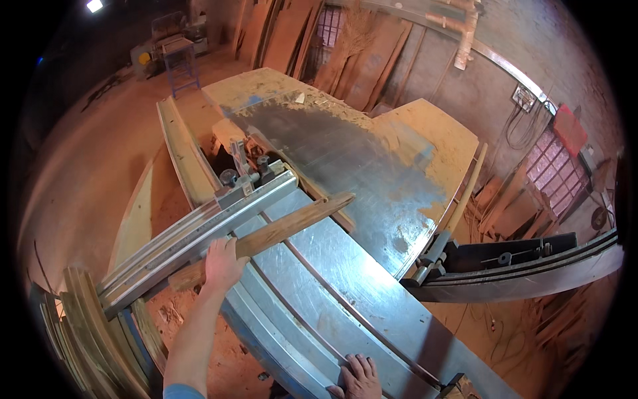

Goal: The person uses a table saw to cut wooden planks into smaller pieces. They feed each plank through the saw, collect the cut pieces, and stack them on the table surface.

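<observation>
My left hand (224, 265) is closed around a narrow brown wooden strip (292, 225), near the strip's lower left part. The strip lies slantwise across the shiny metal sliding table (352, 266) of a panel saw, and its left end sticks out past the table's edge. Just beyond the strip runs a long aluminium fence (199, 243), carrying a clamp-like stop block (246, 179). At the lower edge of the view, my right hand (359, 380) rests flat on the sliding table with fingers spread, holding nothing.
Sawdust and offcuts cover the far part of the saw table (319, 136). A dark rail assembly (518, 263) extends to the right. Long boards (100, 339) are stacked at lower left. More panels (372, 60) lean on the back wall, and a blue stand (181, 66) is at far left.
</observation>
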A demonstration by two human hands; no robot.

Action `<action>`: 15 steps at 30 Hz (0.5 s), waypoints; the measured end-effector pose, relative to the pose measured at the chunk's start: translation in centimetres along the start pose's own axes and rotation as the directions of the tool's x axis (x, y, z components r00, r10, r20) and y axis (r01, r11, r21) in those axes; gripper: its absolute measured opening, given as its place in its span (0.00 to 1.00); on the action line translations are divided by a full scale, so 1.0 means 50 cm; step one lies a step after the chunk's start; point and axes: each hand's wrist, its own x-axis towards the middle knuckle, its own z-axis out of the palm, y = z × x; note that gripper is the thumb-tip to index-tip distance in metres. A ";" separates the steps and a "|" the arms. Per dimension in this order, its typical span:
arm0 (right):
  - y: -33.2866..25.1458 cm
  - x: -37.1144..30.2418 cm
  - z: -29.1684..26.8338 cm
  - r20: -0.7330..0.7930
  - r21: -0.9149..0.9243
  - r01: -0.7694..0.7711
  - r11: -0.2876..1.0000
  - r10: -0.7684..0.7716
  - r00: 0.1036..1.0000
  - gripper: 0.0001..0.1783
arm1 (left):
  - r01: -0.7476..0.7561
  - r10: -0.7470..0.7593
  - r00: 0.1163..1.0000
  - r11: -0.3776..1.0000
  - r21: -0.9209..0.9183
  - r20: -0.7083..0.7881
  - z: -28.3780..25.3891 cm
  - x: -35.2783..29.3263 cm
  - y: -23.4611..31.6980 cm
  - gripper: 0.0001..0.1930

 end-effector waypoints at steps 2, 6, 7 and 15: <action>0.002 -0.001 -0.004 -0.002 0.007 -0.009 1.000 0.009 1.000 0.37 | 0.010 -0.010 1.000 1.000 0.012 -0.003 0.002 -0.001 0.012 0.31; 0.002 -0.002 -0.005 -0.002 -0.003 -0.016 1.000 0.016 1.000 0.36 | -0.038 0.039 0.997 0.999 0.017 -0.073 0.015 0.011 0.008 0.30; 0.002 -0.003 -0.004 0.002 -0.010 -0.020 1.000 0.020 1.000 0.36 | -0.039 0.041 0.996 0.999 0.025 -0.081 0.016 0.013 0.006 0.30; -0.005 -0.008 -0.011 -0.001 -0.005 -0.016 1.000 0.016 1.000 0.36 | -0.051 0.061 0.986 0.996 0.068 -0.153 0.023 0.034 0.003 0.30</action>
